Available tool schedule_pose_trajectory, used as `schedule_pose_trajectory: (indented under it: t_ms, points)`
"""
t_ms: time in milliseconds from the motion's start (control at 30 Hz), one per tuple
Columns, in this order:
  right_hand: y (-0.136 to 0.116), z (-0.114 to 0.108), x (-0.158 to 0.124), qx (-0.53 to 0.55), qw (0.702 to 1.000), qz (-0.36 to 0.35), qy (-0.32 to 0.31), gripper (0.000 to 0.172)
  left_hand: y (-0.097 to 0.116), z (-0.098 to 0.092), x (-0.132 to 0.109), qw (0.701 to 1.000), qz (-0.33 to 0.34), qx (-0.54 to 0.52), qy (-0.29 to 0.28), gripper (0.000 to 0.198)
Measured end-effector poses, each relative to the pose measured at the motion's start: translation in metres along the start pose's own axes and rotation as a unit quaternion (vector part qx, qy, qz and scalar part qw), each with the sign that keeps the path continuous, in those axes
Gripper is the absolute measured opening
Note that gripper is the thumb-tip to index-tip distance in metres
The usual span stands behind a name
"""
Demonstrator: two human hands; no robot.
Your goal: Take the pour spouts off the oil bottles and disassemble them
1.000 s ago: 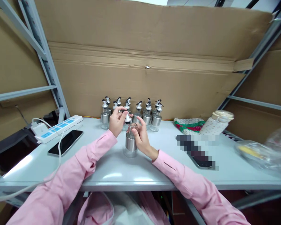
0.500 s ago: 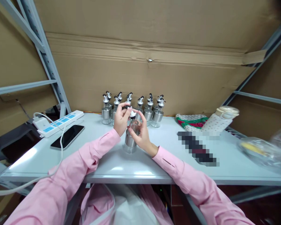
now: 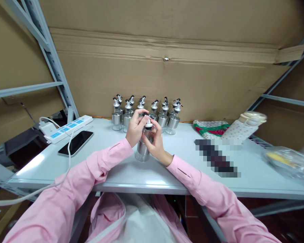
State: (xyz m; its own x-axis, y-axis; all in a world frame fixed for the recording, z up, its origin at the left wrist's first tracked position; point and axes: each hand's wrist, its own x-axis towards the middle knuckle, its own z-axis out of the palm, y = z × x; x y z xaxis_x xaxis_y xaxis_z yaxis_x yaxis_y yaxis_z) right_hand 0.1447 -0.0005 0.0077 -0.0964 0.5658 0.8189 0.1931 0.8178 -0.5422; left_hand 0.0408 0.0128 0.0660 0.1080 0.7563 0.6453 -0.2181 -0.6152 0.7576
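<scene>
My left fingers point(image 3: 142, 111) clamped on the spout point(image 3: 149, 124), my right fingers point(image 3: 157, 127) clamped around the bottle point(image 3: 142, 150) on the bench point(image 3: 142, 177)

Pink-sleeved person point(image 3: 192, 176) holds a spout point(image 3: 148, 124) at the neck of a glass-and-metal bottle point(image 3: 143, 149) standing on a pale counter point(image 3: 177, 162).
Seen from here, the left-hand grip point(image 3: 136, 131) pinches the spout while the right-hand grip point(image 3: 155, 141) curls about the bottle's upper part. Behind them, similar spout-topped bottles point(image 3: 117, 118) cluster near a cardboard wall point(image 3: 182, 81). A power strip point(image 3: 70, 129) and a phone point(image 3: 76, 143) lie to the left; to the right are a patterned cloth point(image 3: 210, 129), a dotted flask point(image 3: 239, 130) and a clear plastic packet point(image 3: 286, 163).
</scene>
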Motion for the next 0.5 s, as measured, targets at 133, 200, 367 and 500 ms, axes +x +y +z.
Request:
schedule_pose_trajectory:
  t_ms: [133, 200, 367, 500]
  points:
    - [0.003, 0.002, -0.002, 0.014, 1.000, -0.006, 0.000, 0.054, -0.009, -0.006, -0.010, 0.997, 0.035, 0.057, -0.031, 0.036]
    - [0.003, 0.002, -0.002, 0.021, 1.000, -0.017, 0.006, 0.055, -0.019, -0.009, -0.018, 0.993, 0.068, 0.075, -0.068, 0.055]
    - [0.006, 0.002, -0.002, 0.019, 0.999, -0.015, 0.026, 0.054, -0.043, -0.016, -0.035, 0.971, 0.136, 0.112, -0.162, 0.102]
    - [0.006, 0.001, -0.003, 0.020, 0.999, -0.012, 0.025, 0.053, -0.050, -0.026, -0.031, 0.959, 0.133, 0.148, -0.200, 0.111]
